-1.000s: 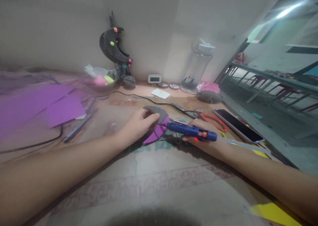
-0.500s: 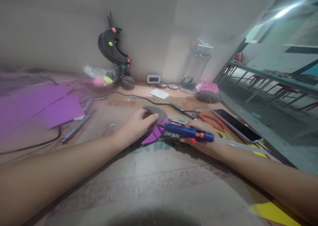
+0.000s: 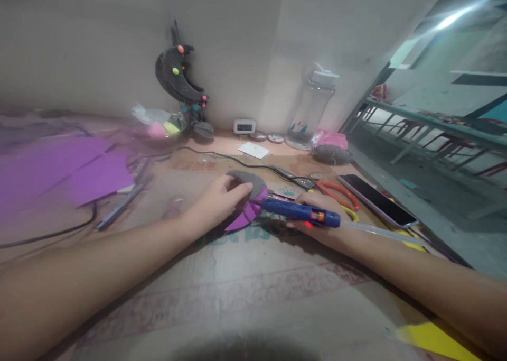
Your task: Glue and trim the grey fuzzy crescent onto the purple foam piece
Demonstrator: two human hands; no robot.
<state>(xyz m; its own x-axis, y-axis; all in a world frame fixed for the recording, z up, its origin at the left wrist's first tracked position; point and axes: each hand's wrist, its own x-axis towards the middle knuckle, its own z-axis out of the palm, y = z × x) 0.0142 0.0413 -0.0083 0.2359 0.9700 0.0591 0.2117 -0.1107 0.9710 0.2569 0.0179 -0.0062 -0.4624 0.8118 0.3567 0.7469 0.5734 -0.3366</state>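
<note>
My left hand pinches a crescent-shaped piece, grey yarn over its upper part and bare purple lower down. A strand of grey yarn loops near the purple part. In my right hand is a blue hot glue gun, its nozzle pointing left at the crescent's purple surface. A red light glows on the gun's underside, and a clear glue stick sticks out of its back end. Whether the nozzle touches the crescent I cannot tell.
Purple sheets and a pen lie left. Scissors and a phone are at right. Behind stand a finished-looking grey moon, a small clock, a water bottle and grey yarn. A black cord crosses the table.
Almost nothing differs. Both hands, the crescent and the glue gun keep nearly the same place; the whole view has shifted very slightly.
</note>
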